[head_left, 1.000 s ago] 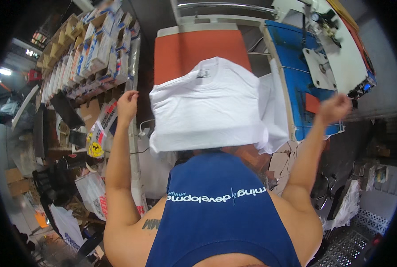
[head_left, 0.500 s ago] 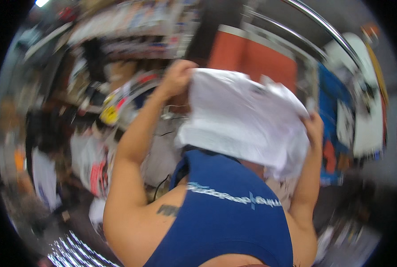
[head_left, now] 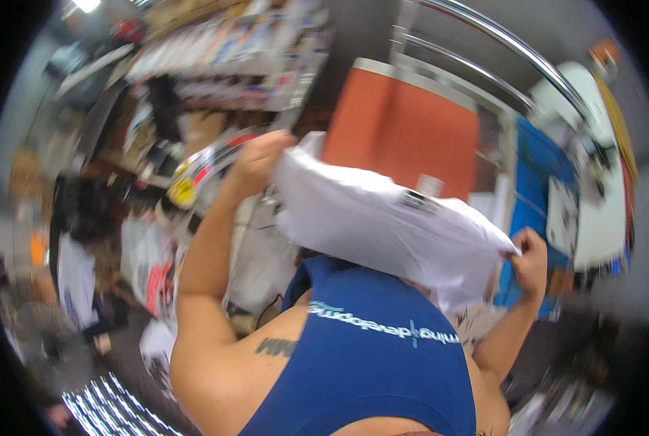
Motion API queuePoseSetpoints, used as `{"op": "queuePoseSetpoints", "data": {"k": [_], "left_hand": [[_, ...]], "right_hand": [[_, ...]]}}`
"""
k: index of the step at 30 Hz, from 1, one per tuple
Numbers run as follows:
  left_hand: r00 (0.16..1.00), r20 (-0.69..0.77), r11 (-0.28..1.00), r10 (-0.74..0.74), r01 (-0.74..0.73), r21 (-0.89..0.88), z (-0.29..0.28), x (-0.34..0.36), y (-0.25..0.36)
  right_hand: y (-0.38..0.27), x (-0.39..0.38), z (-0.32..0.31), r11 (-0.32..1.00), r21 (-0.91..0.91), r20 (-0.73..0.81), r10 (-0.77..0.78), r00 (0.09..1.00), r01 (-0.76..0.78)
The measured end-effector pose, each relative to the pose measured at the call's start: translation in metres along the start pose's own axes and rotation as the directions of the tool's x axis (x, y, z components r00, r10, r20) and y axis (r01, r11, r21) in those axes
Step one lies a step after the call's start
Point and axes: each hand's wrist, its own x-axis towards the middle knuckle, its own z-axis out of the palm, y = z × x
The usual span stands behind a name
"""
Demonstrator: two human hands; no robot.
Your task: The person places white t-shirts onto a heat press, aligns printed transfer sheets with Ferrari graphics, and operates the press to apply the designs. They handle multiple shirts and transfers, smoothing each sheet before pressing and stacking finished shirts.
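Note:
A white T-shirt (head_left: 375,225) hangs stretched between my two hands in front of my chest. My left hand (head_left: 260,161) is closed on its upper left corner. At the opposite corner, my right hand (head_left: 531,263) pinches the fabric between thumb and fingers. A dark label (head_left: 417,200) shows at the middle of the shirt's upper edge, with a small pale tag (head_left: 430,184) sticking up beside it. The shirt's lower part is partly hidden behind my blue tank top (head_left: 382,341).
Beyond the shirt stands an orange-red flat panel (head_left: 404,120) in a pale frame, below chrome rails (head_left: 513,40). Right of it are a blue surface (head_left: 531,196) and a white table (head_left: 597,211). Stacked packets (head_left: 215,47) fill a shelf far left; plastic bags (head_left: 146,251) lie nearer.
Both hands have come lower in the view and moved farther apart, drawing the T-shirt's upper edge tauter. More of the orange-red panel shows behind it.

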Motion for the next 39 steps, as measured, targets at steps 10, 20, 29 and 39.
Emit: {"op": "queuePoseSetpoints", "data": {"k": [10,20,29,39], "left_hand": [[0.988,0.118,0.992,0.103,-0.093,-0.084,-0.041,-0.002,0.055],[0.995,-0.095,0.965,0.039,-0.062,-0.253,-0.06,-0.001,0.03],[0.994,-0.023,0.934,0.11,-0.111,-0.339,-0.083,0.01,0.018],[0.854,-0.379,0.904,0.357,-0.214,0.371,-0.117,0.012,0.015]], "right_hand": [[-0.039,-0.033,-0.013,0.984,0.167,-0.119,0.087,0.989,-0.066],[-0.064,-0.047,-0.029,0.978,0.172,-0.223,-0.08,0.972,0.12],[-0.082,-0.068,-0.047,0.97,0.191,-0.261,-0.098,0.96,0.151],[-0.086,-0.076,-0.046,0.989,0.087,-0.673,-0.032,0.739,0.122]]}}
